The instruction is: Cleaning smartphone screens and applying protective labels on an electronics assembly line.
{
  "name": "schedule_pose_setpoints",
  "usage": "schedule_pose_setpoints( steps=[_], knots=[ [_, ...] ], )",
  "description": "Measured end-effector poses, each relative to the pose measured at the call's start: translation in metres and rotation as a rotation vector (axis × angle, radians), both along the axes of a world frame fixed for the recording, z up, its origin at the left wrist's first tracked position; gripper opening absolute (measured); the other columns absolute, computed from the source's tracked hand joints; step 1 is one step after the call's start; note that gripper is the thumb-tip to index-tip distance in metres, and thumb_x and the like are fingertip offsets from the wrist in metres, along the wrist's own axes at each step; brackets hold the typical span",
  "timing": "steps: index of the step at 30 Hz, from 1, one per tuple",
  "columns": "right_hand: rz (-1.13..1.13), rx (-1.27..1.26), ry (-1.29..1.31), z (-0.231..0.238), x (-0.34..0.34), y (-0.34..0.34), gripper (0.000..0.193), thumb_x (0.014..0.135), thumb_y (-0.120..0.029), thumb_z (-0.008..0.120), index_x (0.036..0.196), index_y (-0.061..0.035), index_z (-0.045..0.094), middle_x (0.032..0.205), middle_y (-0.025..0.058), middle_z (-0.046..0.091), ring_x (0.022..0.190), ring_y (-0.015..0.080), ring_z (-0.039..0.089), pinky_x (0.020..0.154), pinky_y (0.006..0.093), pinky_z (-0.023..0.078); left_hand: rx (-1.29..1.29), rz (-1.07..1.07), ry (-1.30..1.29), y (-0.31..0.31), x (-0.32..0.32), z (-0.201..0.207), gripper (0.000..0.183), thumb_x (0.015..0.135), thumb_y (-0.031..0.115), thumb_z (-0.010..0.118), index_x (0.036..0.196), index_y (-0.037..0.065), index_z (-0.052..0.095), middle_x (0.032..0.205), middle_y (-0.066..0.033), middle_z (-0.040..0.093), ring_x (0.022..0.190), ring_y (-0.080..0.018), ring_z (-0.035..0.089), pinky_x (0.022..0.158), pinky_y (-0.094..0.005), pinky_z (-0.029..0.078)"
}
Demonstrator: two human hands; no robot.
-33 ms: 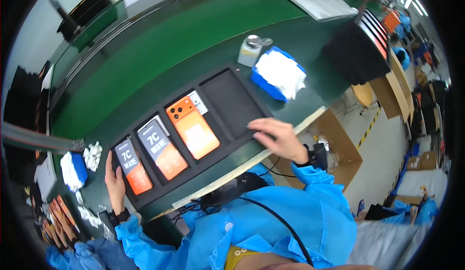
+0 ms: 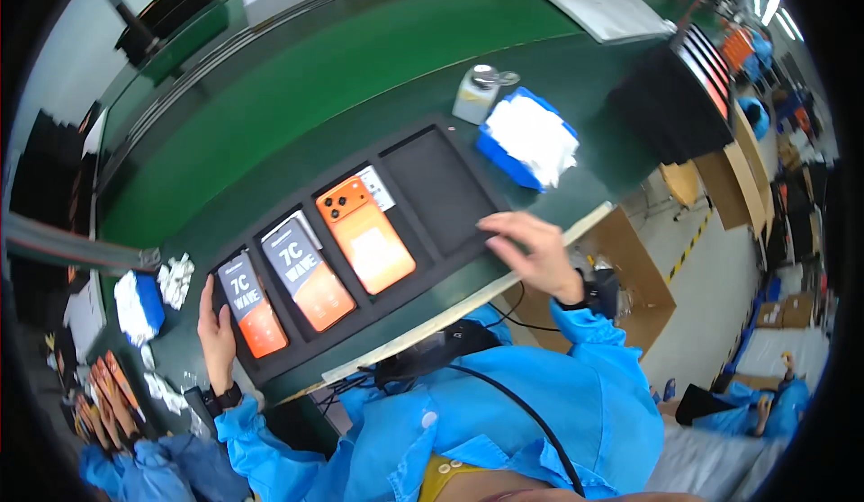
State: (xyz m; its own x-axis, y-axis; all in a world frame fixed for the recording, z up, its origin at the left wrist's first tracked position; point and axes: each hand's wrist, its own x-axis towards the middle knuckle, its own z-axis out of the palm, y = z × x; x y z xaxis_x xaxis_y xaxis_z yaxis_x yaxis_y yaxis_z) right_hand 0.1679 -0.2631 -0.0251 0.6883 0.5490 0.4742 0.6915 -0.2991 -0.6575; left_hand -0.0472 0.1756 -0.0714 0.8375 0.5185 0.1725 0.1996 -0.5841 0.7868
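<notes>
A black compartmented tray (image 2: 360, 315) lies on the green bench before me. From the left, two phones, a first phone (image 2: 253, 309) and a second phone (image 2: 309, 277), show grey-and-orange fronts with printing. A third orange phone (image 2: 367, 241) lies back up, three camera lenses at its far end. A white label (image 2: 377, 189) shows beside it. The right-hand compartment (image 2: 443, 187) holds nothing. My left hand (image 2: 217, 340) rests along the tray's left edge, fingers stretched, thumb apart. My right hand (image 2: 531, 255) is at its near right corner, thumb and fingers apart; contact is unclear.
Behind the tray's right end stand a pump bottle (image 2: 476, 94) and a blue bin (image 2: 509, 158) of white cloths. Another blue bin (image 2: 155, 309) sits left. A cardboard box (image 2: 641, 277) is below the bench edge. A co-worker's hands (image 2: 106, 412) are at lower left.
My right hand has shifted slightly right relative to the tray. My left hand stays at the left edge. The whole view has moved a little.
</notes>
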Motion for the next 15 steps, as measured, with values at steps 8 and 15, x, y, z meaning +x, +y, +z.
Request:
schedule_pose_setpoints(
  steps=[8,15],
  knots=[
    [0.125,-0.088,0.147,0.01,0.042,0.034,0.021,0.076,-0.001,0.066,0.097,-0.003,0.066,0.087,0.0121,0.065,0.08,0.0248,0.063,0.069,0.0313,0.05,0.185,0.096,0.301,-0.015,-0.01,0.041,0.059,0.08,-0.009,0.047,0.136,0.011,0.041,0.14,-0.0274,0.033,0.123,-0.0396,0.042,0.096,-0.034,0.038],
    [0.225,-0.097,0.026,-0.009,0.014,0.102,0.026,0.077,-0.006,0.066,0.102,-0.0016,0.063,0.101,0.0157,0.063,0.102,0.0324,0.058,0.085,0.0391,0.046,0.094,0.141,0.105,-0.126,0.009,0.064,0.036,0.083,0.002,0.058,0.119,0.001,0.056,0.119,-0.0171,0.058,0.117,-0.0295,0.052,0.099,-0.0361,0.038]
  ],
)
